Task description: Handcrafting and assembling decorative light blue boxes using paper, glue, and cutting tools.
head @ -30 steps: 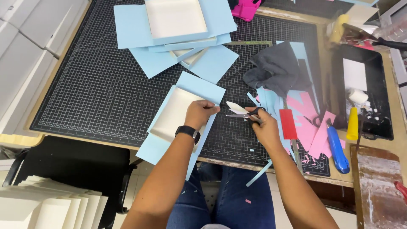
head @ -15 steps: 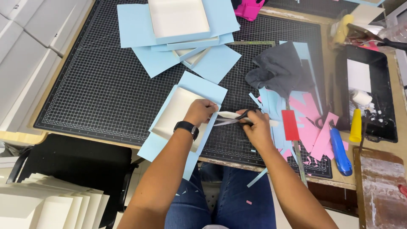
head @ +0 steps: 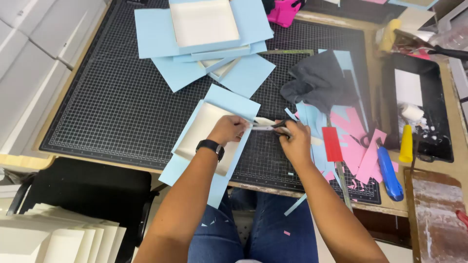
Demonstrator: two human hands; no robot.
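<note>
A shallow cream cardboard tray (head: 202,136) lies on a light blue paper sheet (head: 233,101) at the near edge of the black cutting mat (head: 117,112). My left hand (head: 227,129), with a black watch on the wrist, presses on the tray's right side and pinches the blue paper there. My right hand (head: 294,141) holds scissors (head: 265,127) by the handles. Their blades point left and meet the blue paper right beside my left fingers.
More blue sheets and a second tray (head: 204,22) lie at the mat's far side. A grey cloth (head: 319,80), pink and blue scraps (head: 358,151), a red strip (head: 332,144), a blue utility knife (head: 388,171) and a black glue tray (head: 419,102) sit right. Cream boards (head: 53,238) are stacked lower left.
My right hand has moved the scissors left, from above the mat to the blue paper's edge by my left hand. My left hand has stayed on the tray.
</note>
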